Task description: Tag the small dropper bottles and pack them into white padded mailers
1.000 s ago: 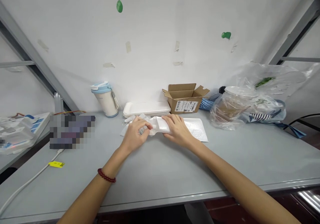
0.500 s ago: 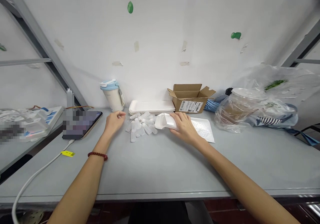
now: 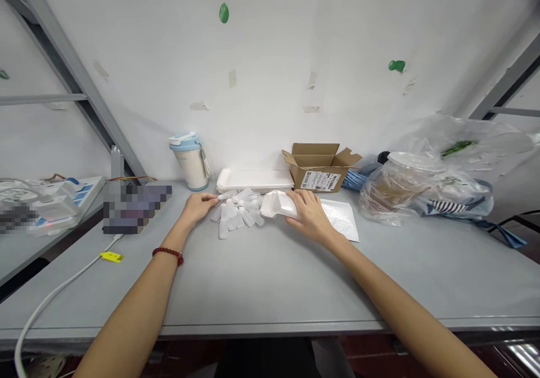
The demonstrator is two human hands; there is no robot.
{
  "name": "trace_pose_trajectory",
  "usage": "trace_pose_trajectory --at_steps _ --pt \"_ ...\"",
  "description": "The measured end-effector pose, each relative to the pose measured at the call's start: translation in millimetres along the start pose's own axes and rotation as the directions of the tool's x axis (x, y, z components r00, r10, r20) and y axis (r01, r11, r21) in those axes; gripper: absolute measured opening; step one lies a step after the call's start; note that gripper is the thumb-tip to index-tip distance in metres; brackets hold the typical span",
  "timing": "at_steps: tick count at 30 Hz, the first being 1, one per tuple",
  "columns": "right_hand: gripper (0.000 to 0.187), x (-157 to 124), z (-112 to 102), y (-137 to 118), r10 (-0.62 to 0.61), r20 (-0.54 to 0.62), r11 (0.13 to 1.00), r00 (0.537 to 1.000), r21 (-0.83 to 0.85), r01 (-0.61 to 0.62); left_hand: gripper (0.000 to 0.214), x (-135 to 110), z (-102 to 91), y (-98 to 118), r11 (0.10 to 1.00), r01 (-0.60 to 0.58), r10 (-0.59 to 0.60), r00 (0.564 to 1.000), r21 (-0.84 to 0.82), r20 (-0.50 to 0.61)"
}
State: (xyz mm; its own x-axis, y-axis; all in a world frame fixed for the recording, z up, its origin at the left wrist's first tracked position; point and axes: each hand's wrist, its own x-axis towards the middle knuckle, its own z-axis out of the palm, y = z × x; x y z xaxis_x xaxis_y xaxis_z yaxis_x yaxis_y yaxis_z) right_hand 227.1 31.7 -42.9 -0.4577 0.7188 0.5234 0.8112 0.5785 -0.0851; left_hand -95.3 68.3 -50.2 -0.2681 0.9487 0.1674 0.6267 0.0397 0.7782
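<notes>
My right hand [image 3: 311, 216] grips a white padded mailer [image 3: 276, 203], its mouth held open toward the left. Under that hand, to the right, lies a flat white bubble mailer [image 3: 342, 220]; whether the two are joined is hidden. A loose pile of small translucent plastic strips with rounded ends [image 3: 238, 212] lies just left of the mailer's mouth. At the pile's left edge, my left hand [image 3: 197, 208] pinches the end of one strip [image 3: 225, 196] between thumb and fingers. A beaded bracelet is on my left wrist.
Behind the pile sits a stack of white mailers [image 3: 255, 179]. An open cardboard box [image 3: 317, 170] and a blue-lidded cup [image 3: 189, 164] stand by the wall. Plastic bags [image 3: 394, 189] are at right; a phone [image 3: 135, 209] with a white cable [image 3: 63, 291] is at left.
My left hand has moved right to the pile, and its fingers have closed on a strip there. The right hand still holds the mailer in place. The view has shifted slightly.
</notes>
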Motion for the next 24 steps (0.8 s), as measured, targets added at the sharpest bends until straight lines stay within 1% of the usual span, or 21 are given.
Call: trace_pose_trajectory --at_steps 2,4,6,8,10,12,14,16,19,22,24 --pt "0.052 0 0 1 0.007 0.007 1.000 1.000 0.009 -0.007 0.021 -1 -4.9 4 0.985 0.072 -0.074 0.997 -0.154 -0.008" --pt "0.052 0 1 1 0.014 0.015 1.000 1.000 0.017 -0.014 0.029 -3 -9.2 9 0.949 0.111 -0.121 0.993 -0.296 -0.015" --pt "0.052 0 1 1 0.017 0.017 1.000 1.000 0.018 -0.018 0.036 -7 -11.6 17 0.917 0.084 -0.100 0.995 -0.390 -0.021" --pt "0.053 1 2 0 0.018 0.017 1.000 1.000 0.014 -0.018 0.038 -15 -11.0 28 0.885 0.036 -0.045 0.999 -0.465 -0.007" --pt "0.053 1 1 -2 0.016 0.026 1.000 1.000 0.007 -0.016 0.035 -26 -7.1 42 0.862 -0.005 0.041 0.997 -0.506 0.061" --pt "0.053 1 0 -4 0.014 0.039 1.000 0.999 0.004 -0.014 0.031 -39 -0.4 56 0.861 -0.023 0.126 0.977 -0.507 0.170" --pt "0.054 2 -1 -7 0.015 0.047 1.000 0.999 0.008 -0.015 0.028 -50 7.6 67 0.870 -0.043 0.178 0.956 -0.491 0.231" --pt "0.053 1 -2 -11 0.009 0.049 1.000 0.999 0.020 -0.010 0.026 -57 15.7 75 0.892 -0.096 0.218 0.948 -0.442 0.233" --pt "0.051 0 -3 -18 -0.037 0.040 0.998 0.999 0.055 0.035 0.024 -64 25.7 79 0.917 -0.182 0.266 0.942 -0.354 0.206" --pt "0.049 0 -2 -24 -0.088 0.015 0.993 0.996 0.081 0.087 0.019 -69 33.7 79 0.917 -0.269 0.328 0.929 -0.295 0.173" --pt "0.047 0 0 -26 -0.094 0.013 0.992 0.995 0.085 0.093 0.015 -73 39.0 79 0.903 -0.345 0.388 0.910 -0.256 0.144"
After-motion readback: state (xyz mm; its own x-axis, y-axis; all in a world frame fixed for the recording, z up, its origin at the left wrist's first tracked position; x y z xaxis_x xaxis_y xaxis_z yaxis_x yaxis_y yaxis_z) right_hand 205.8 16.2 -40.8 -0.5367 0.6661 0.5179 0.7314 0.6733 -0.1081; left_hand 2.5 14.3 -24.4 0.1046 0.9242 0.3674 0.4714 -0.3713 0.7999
